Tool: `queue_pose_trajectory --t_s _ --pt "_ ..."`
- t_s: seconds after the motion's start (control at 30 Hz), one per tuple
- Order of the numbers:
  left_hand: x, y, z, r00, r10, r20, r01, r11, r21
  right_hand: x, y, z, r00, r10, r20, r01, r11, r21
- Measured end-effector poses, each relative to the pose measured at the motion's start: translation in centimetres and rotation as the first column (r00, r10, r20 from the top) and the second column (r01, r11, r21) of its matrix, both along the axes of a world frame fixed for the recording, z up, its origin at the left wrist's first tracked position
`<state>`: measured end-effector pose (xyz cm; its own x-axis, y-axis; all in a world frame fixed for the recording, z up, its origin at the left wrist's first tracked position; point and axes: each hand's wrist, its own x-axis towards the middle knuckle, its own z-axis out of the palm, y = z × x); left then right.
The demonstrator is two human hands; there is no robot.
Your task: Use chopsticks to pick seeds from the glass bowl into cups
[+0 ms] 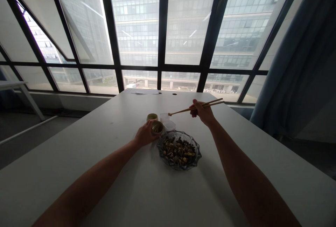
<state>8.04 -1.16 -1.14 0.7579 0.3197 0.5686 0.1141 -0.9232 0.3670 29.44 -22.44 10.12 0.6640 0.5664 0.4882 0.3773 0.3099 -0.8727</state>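
Hands apart on/over counter point(157, 199). Left hand point(143, 135) clasps small cup point(157, 124) beside glass bowl point(197, 152); right hand point(202, 112) grips chopsticks point(183, 110), pale morsel point(170, 114) at tips, near plastic tubs point(169, 125). Risk: uneven chopstick pressure could drop morsel; sideways left-hand slip could knock tubs.

Table point(162, 199): bowl point(180, 167) near, nuts point(181, 151) in it, two tubs point(169, 126) just far of it, near cup point(157, 124) in left hand point(144, 134) left of those, far cup point(152, 116) behind, chopsticks point(181, 111) in right hand point(202, 112) at right.
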Motion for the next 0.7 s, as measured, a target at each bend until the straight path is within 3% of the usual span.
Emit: queue_pose_trajectory --t_s 0.13,0.3,0.5,0.7 --pt "0.1 0.1 -0.2 1.000 0.006 0.009 -0.006 1.000 0.019 -0.1 0.6 -0.7 0.989 -0.146 -0.028 0.148 0.986 0.074" --pt "0.1 0.1 -0.2 1.000 0.008 0.002 -0.008 1.000 0.018 -0.1 1.0 -1.5 0.975 -0.220 -0.005 0.220 0.970 0.101" --pt "0.0 0.0 0.0 1.000 0.009 -0.017 -0.009 1.000 0.006 -0.5 2.4 -2.8 0.978 -0.210 0.016 0.208 0.974 0.090" --pt "0.0 0.1 -0.1 1.000 0.006 -0.007 -0.006 1.000 0.010 -1.1 3.7 -4.1 0.997 -0.066 0.036 0.069 0.995 -0.073"
